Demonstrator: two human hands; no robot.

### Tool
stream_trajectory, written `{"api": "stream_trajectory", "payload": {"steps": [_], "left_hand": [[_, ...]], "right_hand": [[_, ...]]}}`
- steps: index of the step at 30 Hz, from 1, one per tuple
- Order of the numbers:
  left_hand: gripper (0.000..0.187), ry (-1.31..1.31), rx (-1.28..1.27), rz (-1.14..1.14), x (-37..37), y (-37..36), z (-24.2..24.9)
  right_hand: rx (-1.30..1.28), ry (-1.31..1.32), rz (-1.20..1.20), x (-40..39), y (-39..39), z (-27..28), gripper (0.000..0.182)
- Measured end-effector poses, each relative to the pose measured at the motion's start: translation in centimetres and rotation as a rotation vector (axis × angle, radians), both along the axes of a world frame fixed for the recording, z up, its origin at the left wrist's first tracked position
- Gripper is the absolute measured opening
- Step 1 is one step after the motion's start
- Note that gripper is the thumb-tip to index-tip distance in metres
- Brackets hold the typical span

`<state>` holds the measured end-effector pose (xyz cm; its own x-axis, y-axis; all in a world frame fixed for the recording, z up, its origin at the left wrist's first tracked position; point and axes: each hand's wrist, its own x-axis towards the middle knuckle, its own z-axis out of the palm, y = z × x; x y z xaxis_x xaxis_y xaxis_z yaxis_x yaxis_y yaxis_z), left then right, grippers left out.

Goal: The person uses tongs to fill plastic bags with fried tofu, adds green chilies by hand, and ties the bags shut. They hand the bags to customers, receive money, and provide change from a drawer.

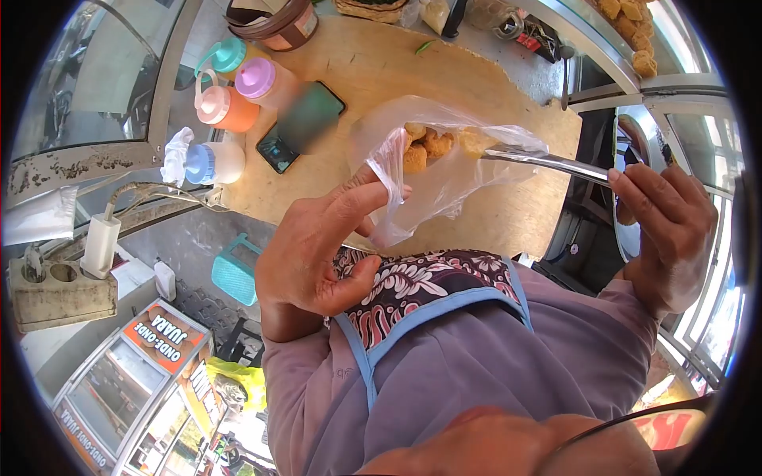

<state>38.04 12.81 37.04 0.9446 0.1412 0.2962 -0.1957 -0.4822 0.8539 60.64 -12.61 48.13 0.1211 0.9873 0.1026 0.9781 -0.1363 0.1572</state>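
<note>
Above the table, tongs point left, crosswise, into the bag.

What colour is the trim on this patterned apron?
The apron's trim is light blue, seen best in the head view.

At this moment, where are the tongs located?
In the head view, the tongs are right of centre, held by the right hand; their tip is at the plastic bag, beside the fried balls.
</note>
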Motion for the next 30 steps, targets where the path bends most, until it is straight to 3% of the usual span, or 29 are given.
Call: {"api": "stream_trajectory", "payload": {"steps": [10,16,20,24,30], "left_hand": [[0.065,0.124,-0.083,0.224,-1.4,-1.3,1.5],[0.066,0.143,-0.184,0.212,-1.4,-1.4,1.6],[0.065,0.101,-0.167,0.081,-1.1,-0.6,1.4],[0.067,0.157,-0.215,0.15,-0.9,-1.1,1.3],[0.071,0.116,-0.294,0.316,-0.4,-2.2,1.2]], "right_hand": [[-0.217,-0.016,0.105,-1.0,0.4,3.4,0.044],[-0.029,-0.059,0.124,-1.2,3.4,0.0,0.028],[-0.203,-0.096,0.08,-1.5,3.4,-1.2,0.026],[-0.291,-0.15,0.044,-2.0,2.9,0.8,0.028],[-0.076,-0.11,0.122,-2.9,6.0,1.4,0.029]]}}
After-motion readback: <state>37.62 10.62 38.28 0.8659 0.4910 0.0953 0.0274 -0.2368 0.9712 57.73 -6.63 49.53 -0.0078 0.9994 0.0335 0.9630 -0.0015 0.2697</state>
